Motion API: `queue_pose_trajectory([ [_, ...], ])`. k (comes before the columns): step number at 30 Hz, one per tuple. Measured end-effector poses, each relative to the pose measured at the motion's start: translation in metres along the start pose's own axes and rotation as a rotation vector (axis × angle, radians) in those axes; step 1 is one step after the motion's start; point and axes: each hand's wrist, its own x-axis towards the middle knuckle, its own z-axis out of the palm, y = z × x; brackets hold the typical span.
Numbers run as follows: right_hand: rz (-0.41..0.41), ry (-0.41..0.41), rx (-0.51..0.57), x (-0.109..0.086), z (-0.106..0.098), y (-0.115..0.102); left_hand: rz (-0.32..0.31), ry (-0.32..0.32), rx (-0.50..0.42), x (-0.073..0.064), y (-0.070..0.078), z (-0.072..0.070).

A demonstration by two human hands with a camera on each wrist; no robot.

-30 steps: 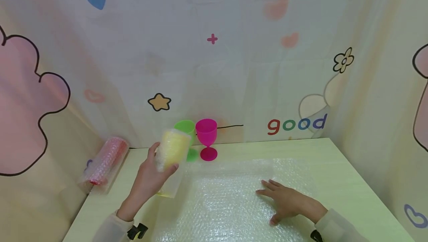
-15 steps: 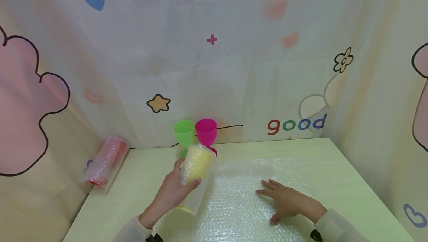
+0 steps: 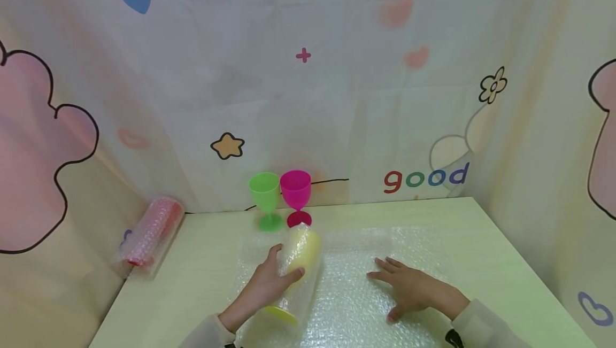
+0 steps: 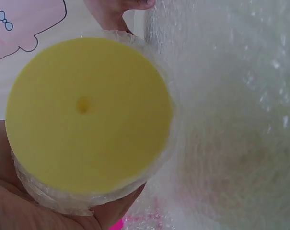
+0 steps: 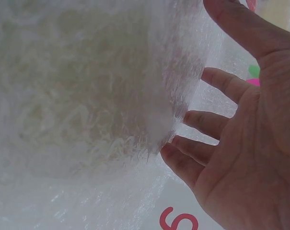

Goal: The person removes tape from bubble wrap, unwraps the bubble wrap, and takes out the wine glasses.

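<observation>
Head view is showing us the person's left hand (image 3: 268, 284) with thumb and fingers curling round a yellow goblet (image 3: 305, 252), which is wearing a layer of bubble wrap. This goblet is leaning above the left part of a flat bubble-wrap sheet (image 3: 348, 294), its bowl pointing away from the person; we are not managing to tell whether it is touching the sheet. In the left wrist view, we are looking straight at its round yellow foot (image 4: 89, 129). The right hand (image 3: 416, 290) is holding nothing; its fingers are spreading widely and resting on the sheet. Behind, a green goblet (image 3: 266, 187) and a pink goblet (image 3: 295, 187) are standing upright side by side, and a bubble-wrapped red bundle (image 3: 156, 230) is lying at the table's (image 3: 495, 273) left edge
</observation>
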Motion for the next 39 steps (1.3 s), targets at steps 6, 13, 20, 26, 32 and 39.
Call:
queue_pose_trajectory([
  [6,-0.009,0.006,-0.007,0.002,0.002,0.002,0.014,-0.041,0.000,-0.004,-0.002,0.011],
  [13,-0.013,0.010,-0.007,0.001,0.004,0.002,0.038,-0.064,-0.055,-0.009,-0.003,0.020],
  [20,-0.018,0.020,-0.008,0.000,0.005,0.003,-0.014,-0.133,-0.216,-0.012,0.001,0.027],
  [26,0.000,0.019,-0.018,0.001,0.005,0.002,-0.090,-0.203,-0.348,-0.012,0.005,0.033],
  [32,-0.014,0.020,-0.024,0.001,0.004,0.001,-0.028,-0.224,-0.359,-0.015,0.003,0.038],
  [39,-0.032,0.006,-0.026,-0.001,-0.002,-0.006,0.063,-0.253,-0.321,-0.018,0.003,0.038],
])
